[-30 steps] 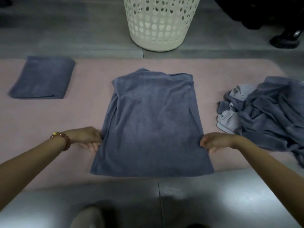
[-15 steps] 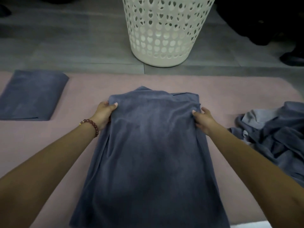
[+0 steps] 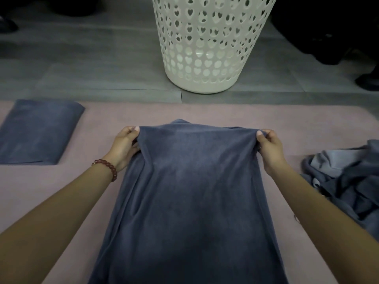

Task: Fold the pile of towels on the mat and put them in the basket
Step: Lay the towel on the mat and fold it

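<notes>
Mid-fold: the left hand (image 3: 123,147) and right hand (image 3: 270,149) each pinch a far corner of the blue towel (image 3: 190,201) on the pink mat (image 3: 266,117). Next, likely draw that edge toward the near edge.

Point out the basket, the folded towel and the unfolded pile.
basket (image 3: 205,86), head view, solid band at its base.
folded towel (image 3: 39,132), head view, middle of top face.
unfolded pile (image 3: 348,185), head view, crumpled middle.
</notes>
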The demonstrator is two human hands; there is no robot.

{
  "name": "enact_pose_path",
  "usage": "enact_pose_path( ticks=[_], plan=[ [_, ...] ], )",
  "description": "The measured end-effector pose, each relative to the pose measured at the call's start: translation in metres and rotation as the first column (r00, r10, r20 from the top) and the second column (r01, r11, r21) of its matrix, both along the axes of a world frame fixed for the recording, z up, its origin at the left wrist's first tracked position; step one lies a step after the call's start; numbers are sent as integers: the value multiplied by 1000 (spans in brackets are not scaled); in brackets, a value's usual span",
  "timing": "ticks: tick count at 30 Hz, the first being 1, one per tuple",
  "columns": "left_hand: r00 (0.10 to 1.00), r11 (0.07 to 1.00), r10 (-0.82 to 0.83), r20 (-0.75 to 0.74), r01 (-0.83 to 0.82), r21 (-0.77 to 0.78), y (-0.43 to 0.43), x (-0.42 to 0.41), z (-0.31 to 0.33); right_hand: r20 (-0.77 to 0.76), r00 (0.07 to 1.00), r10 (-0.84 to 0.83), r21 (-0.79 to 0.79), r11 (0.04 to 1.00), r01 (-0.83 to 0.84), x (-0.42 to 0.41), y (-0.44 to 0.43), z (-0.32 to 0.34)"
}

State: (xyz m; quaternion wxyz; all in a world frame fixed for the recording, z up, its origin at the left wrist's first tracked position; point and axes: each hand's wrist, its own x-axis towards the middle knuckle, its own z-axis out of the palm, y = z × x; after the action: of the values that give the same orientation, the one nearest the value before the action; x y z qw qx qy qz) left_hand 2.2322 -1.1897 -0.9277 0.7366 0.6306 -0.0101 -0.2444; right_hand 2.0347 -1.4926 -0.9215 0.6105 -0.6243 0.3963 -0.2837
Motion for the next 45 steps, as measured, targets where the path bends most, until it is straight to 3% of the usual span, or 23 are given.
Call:
enact_pose_path(
  ticks=[4, 7, 10, 13, 16, 18, 20, 24, 27, 29, 33, 35, 38, 41, 43, 45],
  plan=[
    [979, 995, 79, 188, -89, 48, 15, -3, 16, 62, 991, -116, -71, 990, 120, -33, -1, 28],
    [872, 971, 28, 488, -140, 194, 19, -7, 32, 54, 990, -132, -206, 969, 140, -50, 8, 45],
    [762, 965, 34, 646, -194, 179, 24, -18, 66, 67, 988, -136, -290, 945, 149, -69, 21, 72],
    [782, 956, -71, 619, -123, 265, 32, -17, 75, -107, 984, -140, -330, 939, 98, -80, 23, 80],
    [867, 896, -197, 458, -30, 443, 34, -21, 59, -384, 921, -66, -215, 976, -20, -82, 25, 71],
    [883, 866, -252, 395, 23, 500, 35, -24, 48, -456, 890, -19, -182, 981, -73, -80, 24, 65],
    [896, 890, -210, 391, 10, 455, 33, -22, 46, -440, 897, -29, -223, 972, -78, -73, 18, 64],
    [853, 927, -1, 522, -196, 321, 17, 0, 57, -344, 936, -81, -346, 937, -46, -42, -1, 70],
    [850, 926, -9, 527, -192, 324, -2, 22, 41, -362, 928, -88, -386, 921, -63, -13, -17, 53],
    [861, 921, -9, 509, -192, 340, -12, 36, 19, -372, 923, -101, -372, 927, -48, 6, -26, 31],
    [863, 924, 139, 486, -290, 249, -34, 55, -7, -349, 924, -154, -292, 955, 48, 42, -42, 0],
    [910, 935, 50, 411, -188, 302, -43, 59, -18, -467, 884, -19, -235, 966, -103, 53, -52, -18],
    [899, 884, -300, 318, 136, 448, -51, 52, -33, -662, 740, 118, -291, 870, -399, 57, -57, -41],
    [847, 860, -439, 299, 300, 413, -58, 46, -30, -660, 744, 100, -353, 833, -425, 59, -56, -42],
    [777, 818, -552, 303, 434, 378, -61, 43, -28, -642, 758, 113, -317, 862, -396, 62, -56, -39],
    [621, 730, -665, 414, 423, 537, -62, 41, -29, -645, 751, 143, -293, 861, -416, 64, -57, -39]
  ],
)
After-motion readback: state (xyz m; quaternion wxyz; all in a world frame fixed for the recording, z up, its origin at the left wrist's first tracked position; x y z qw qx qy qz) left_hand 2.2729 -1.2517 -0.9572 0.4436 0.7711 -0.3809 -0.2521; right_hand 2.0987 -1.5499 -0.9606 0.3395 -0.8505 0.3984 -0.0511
